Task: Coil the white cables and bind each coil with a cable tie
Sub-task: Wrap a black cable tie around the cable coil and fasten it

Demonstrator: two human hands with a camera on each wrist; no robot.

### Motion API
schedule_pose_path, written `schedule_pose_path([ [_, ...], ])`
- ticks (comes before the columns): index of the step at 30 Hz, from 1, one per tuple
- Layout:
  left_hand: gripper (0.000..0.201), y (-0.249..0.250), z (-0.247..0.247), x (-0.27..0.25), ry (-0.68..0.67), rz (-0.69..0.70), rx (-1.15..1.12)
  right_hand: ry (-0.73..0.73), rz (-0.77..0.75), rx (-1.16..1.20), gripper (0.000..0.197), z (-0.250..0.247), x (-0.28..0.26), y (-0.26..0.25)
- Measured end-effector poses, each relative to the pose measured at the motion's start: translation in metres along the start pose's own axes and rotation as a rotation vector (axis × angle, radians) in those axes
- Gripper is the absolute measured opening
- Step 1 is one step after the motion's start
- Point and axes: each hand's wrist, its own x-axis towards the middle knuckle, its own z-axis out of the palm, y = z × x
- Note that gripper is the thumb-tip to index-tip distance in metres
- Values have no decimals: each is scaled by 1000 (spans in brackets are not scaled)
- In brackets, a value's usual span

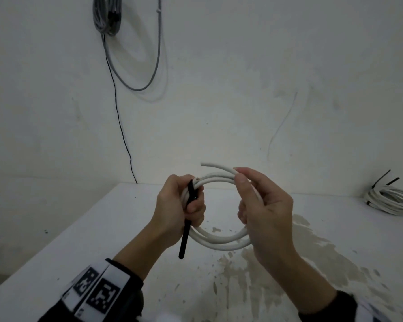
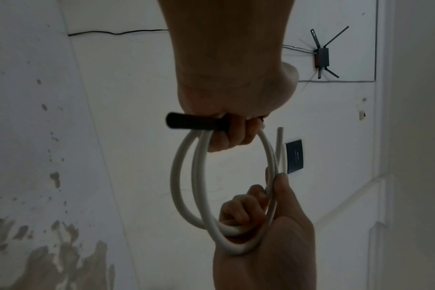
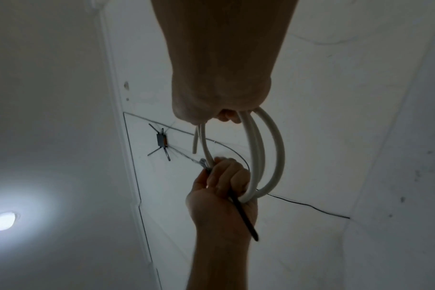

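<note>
Both hands hold a small coil of white cable (image 1: 221,240) upright above the white table (image 1: 126,228). My left hand (image 1: 186,201) grips the coil's left side together with a black cable tie (image 1: 185,238), whose tail hangs down below the fist. My right hand (image 1: 254,201) curls round the coil's right side, thumb on top. One loose cable end (image 1: 205,164) sticks out at the top. In the left wrist view the tie (image 2: 186,123) juts left from the fist above the coil (image 2: 199,196). The right wrist view shows the coil (image 3: 263,157) and tie (image 3: 243,217).
A finished white coil with black ties (image 1: 389,198) lies at the table's far right. Grey cables (image 1: 107,17) hang on the wall at the back left, with a thin black wire (image 1: 121,126) running down behind the table. The table's near surface has worn, stained patches (image 1: 277,263).
</note>
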Motion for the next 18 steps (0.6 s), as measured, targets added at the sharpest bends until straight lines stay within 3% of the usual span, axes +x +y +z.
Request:
schedule_pose_path([
  [5, 24, 6, 0, 1, 20, 3, -48, -50, -57, -43, 12, -5, 8, -2],
  [10, 40, 10, 3, 2, 10, 60, -2, -109, -127, -129, 23, -11, 14, -4],
  [12, 38, 12, 3, 0, -3, 93, 86, -131, -162, -182, 24, -16, 19, -4],
  [15, 21, 13, 3, -3, -29, 125, 222, -168, -285, -282, 9, -21, 24, -5],
  [18, 19, 13, 3, -4, -35, 123, 303, -199, -325, -309, 1, -23, 28, -6],
])
